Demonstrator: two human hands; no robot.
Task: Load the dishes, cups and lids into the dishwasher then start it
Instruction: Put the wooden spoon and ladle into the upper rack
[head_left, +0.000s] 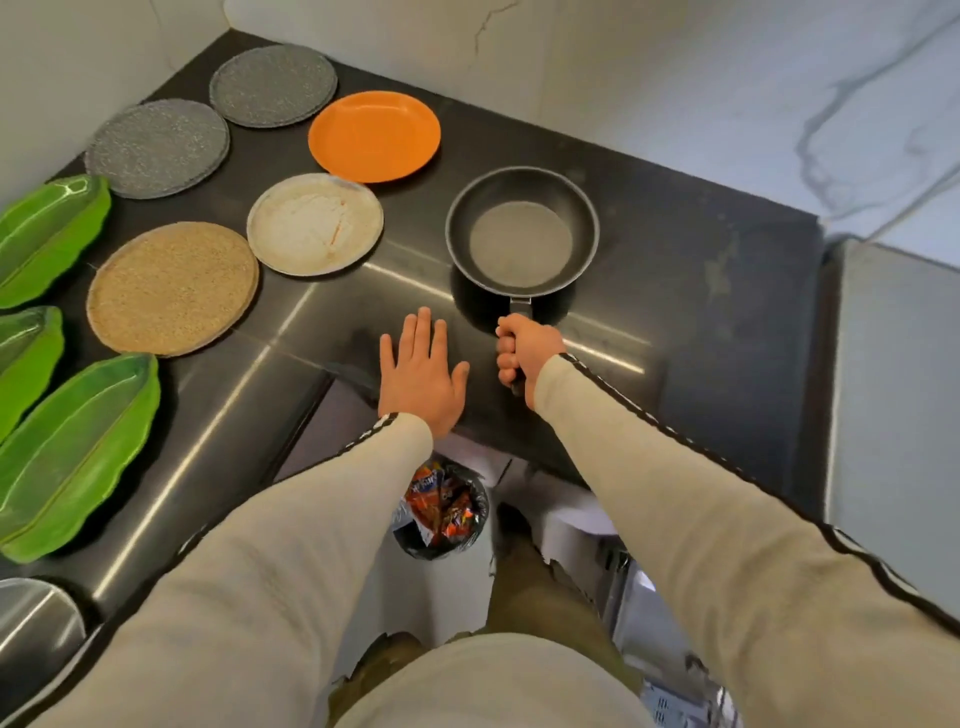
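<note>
A black frying pan (522, 234) sits on the dark countertop (701, 322). My right hand (524, 353) grips its handle. My left hand (421, 374) lies flat on the counter beside it, fingers straight. To the left are round plates: an orange one (374, 136), a white stained one (315, 224), a tan speckled one (172, 289) and two grey speckled ones (273, 84) (157, 147). Green leaf-shaped dishes (78, 452) (49, 234) line the left edge.
A steel sink rim (36, 618) shows at the bottom left. Below the counter edge stands a black bin (441, 509) with wrappers. A marble wall rises behind the counter, and a grey appliance top (893, 374) is at the right.
</note>
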